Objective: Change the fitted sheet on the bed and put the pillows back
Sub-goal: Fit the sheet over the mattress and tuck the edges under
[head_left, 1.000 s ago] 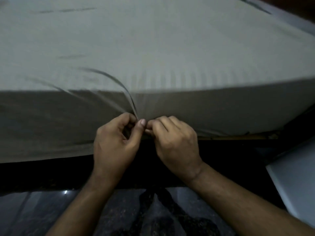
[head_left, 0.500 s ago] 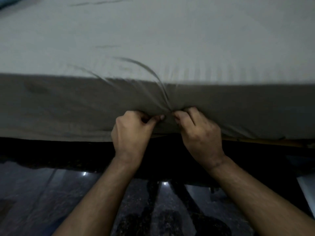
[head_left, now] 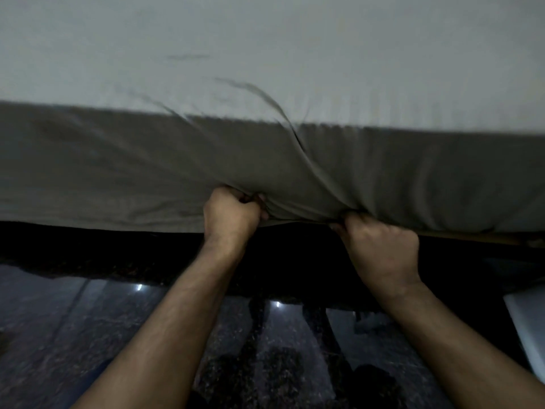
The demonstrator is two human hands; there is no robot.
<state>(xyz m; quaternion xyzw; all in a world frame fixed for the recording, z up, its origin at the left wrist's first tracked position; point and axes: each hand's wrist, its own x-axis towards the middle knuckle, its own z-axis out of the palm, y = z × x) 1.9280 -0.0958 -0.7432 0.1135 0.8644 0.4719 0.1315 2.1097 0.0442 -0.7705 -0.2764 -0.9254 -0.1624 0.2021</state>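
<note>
Bed [head_left: 88, 276]: dark frame edge below the mattress. Fitted sheet [head_left: 265, 54]: spread over top and near side; lower hem apparently untucked here. Left hand [head_left: 230, 215], right hand [head_left: 380, 246]: set apart, each gripping the hem. Tucking remains; pillows unseen, still to return.

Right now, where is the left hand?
In the head view, the left hand grips the sheet's lower edge at centre frame, apart from the right hand gripping further right.
</note>
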